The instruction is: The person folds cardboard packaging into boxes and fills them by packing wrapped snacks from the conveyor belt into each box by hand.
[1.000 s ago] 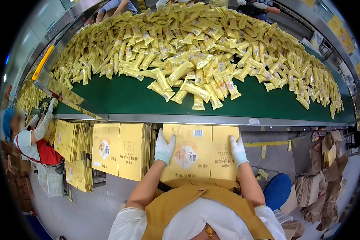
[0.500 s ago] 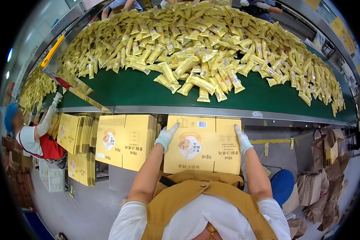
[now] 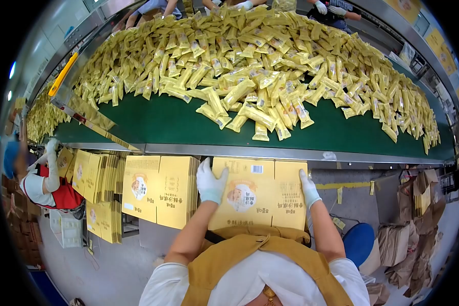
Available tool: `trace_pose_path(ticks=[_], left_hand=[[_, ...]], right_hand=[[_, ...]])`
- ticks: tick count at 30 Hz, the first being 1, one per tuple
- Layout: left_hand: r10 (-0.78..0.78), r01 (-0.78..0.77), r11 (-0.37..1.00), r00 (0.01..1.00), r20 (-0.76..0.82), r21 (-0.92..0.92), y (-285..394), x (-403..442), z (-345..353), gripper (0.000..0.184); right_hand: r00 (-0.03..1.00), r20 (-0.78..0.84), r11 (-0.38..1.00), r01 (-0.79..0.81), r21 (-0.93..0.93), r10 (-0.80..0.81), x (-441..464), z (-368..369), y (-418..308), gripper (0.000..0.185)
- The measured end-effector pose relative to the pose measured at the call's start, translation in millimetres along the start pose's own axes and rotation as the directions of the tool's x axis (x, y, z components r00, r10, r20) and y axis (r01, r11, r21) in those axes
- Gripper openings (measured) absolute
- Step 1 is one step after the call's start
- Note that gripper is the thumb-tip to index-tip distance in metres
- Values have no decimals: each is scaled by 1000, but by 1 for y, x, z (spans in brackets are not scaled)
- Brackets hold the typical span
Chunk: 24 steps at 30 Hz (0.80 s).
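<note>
A flat yellow printed carton lies in front of my body, just below the metal edge of the green belt. My left hand, in a white glove, grips its left edge with the thumb over the face. Along the right edge, my gloved right hand holds the same carton. To the left of my left hand stands a stack of folded cartons. Many yellow wrapped packets are heaped on the belt beyond the carton.
At the left a co-worker in a red apron stands by more carton stacks. Other people's gloved hands show beyond the packets. A blue stool and brown paper bags are at the right. A white crate sits lower left.
My left hand has shifted on the carton's left edge, its thumb now further over the face. The co-worker's raised arm has come down from the belt.
</note>
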<state>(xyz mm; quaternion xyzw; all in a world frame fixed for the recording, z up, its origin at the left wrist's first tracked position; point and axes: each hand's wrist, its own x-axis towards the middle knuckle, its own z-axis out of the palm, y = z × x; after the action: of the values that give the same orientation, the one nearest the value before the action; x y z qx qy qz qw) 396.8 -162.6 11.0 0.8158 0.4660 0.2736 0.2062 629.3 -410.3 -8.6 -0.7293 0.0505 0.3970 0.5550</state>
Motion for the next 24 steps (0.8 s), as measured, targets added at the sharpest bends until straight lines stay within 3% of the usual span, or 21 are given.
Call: trace_pose_path(ticks=[1,4,7,11,14,17,20,23,24], left_hand=[[252,-228,963,952,-173,147,13,0,-4,63],[476,-465,878,873,102,-115,36,24,2,55],[415,-406,910,890,189,-87,56,58,34,55],[522,-570,810,808,272,139,53,53,46,60],[574,-607,787,786,228,113,43,45,48,58],[526,-540,841,809,262,-23,40,45,41,56],[321,-286,946,897,303,-155,31,29,15,58],[100,-101,994,995,10,41,21,-1,4,68],[-26,23,998,998,51,65,14,-7,8,70]], right_hand=[[1000,2,1000,11,27,-11,2,-1,4,73],[1000,5,998,26,59,-26,11,-4,12,74],[999,19,998,25,61,-26,18,-8,22,76],[999,-3,998,42,45,-42,13,-7,19,76],[998,-54,999,39,-8,-39,10,-6,17,73],[1000,-6,1000,5,0,-5,6,-7,12,73],[994,-68,993,79,-87,-85,5,-7,15,70],[921,-68,897,354,-264,-384,3,-7,24,73],[924,-79,896,338,-289,-374,3,-5,26,75]])
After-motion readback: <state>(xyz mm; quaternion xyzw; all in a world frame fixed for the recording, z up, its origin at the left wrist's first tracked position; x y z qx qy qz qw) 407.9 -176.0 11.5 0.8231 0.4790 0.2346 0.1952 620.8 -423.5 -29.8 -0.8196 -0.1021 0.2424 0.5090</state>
